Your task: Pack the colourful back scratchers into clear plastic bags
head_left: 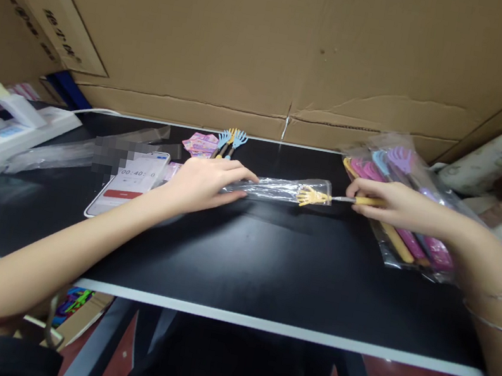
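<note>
My right hand (374, 199) is closed around the yellow handle of a back scratcher (314, 197), whose small hand-shaped yellow head points left. That head lies at the right end of a long clear plastic sleeve (277, 187); I cannot tell whether it is inside or on top. My left hand (210, 184) grips the sleeve farther left, thumb and fingers on either side of it. Beyond the left hand are blue and yellow back scratchers (232, 140), beside pink-purple printed cards (199, 144).
A clear bag of colourful back scratchers (398, 229) lies at the right. Left of my left hand are a phone (129, 184) showing a timer, more clear sleeves (79, 149) and a white power strip (14, 132). Cardboard (274, 51) walls the back of the black table (257, 266).
</note>
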The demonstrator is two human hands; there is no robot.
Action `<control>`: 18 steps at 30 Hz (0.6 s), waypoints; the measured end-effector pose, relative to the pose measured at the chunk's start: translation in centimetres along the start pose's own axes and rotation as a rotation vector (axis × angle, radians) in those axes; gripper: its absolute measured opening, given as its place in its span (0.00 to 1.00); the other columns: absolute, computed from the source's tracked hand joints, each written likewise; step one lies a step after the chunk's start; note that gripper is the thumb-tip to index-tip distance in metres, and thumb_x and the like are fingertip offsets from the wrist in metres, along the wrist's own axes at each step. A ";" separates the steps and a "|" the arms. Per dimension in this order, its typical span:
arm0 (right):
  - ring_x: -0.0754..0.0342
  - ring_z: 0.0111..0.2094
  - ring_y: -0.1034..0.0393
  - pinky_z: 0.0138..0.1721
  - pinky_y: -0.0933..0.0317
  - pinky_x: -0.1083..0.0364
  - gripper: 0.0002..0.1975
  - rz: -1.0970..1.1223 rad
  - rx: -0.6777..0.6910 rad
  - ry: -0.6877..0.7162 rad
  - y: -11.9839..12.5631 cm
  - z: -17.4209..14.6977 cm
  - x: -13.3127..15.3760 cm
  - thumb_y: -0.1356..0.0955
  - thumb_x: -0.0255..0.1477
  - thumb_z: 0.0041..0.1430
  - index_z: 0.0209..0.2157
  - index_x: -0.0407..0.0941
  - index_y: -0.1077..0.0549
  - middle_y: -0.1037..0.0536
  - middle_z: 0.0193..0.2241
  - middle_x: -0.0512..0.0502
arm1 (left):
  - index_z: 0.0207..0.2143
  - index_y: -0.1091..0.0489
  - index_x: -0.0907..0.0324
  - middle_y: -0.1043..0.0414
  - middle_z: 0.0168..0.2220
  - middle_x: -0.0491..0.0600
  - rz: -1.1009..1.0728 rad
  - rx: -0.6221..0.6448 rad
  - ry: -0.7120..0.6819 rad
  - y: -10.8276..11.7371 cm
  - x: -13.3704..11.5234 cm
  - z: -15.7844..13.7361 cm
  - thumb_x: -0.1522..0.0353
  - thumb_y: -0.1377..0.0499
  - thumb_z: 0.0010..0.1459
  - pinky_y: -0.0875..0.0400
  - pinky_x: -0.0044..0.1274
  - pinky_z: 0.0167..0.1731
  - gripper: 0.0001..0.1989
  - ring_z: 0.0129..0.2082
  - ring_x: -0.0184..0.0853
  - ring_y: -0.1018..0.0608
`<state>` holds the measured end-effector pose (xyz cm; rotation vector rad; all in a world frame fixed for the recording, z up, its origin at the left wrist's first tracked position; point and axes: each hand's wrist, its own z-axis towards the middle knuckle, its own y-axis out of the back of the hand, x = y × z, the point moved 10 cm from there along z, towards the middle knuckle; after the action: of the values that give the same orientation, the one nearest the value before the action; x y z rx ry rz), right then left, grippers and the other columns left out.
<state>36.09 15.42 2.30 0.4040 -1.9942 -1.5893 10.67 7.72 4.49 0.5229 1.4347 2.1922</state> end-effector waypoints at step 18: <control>0.50 0.37 0.27 0.40 0.35 0.52 0.20 0.191 0.088 0.074 -1.1 -0.6 1.1 0.39 0.46 0.65 0.43 0.47 0.28 0.21 0.34 0.43 | 0.54 0.29 0.50 0.22 0.49 0.43 -0.019 0.010 -0.048 -0.1 -0.3 0.0 0.61 0.47 0.68 0.35 0.20 0.29 0.15 0.45 0.33 0.20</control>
<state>35.41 14.08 1.62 0.2916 -1.9876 -1.3545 10.93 7.55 4.36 0.5596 1.4204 2.1444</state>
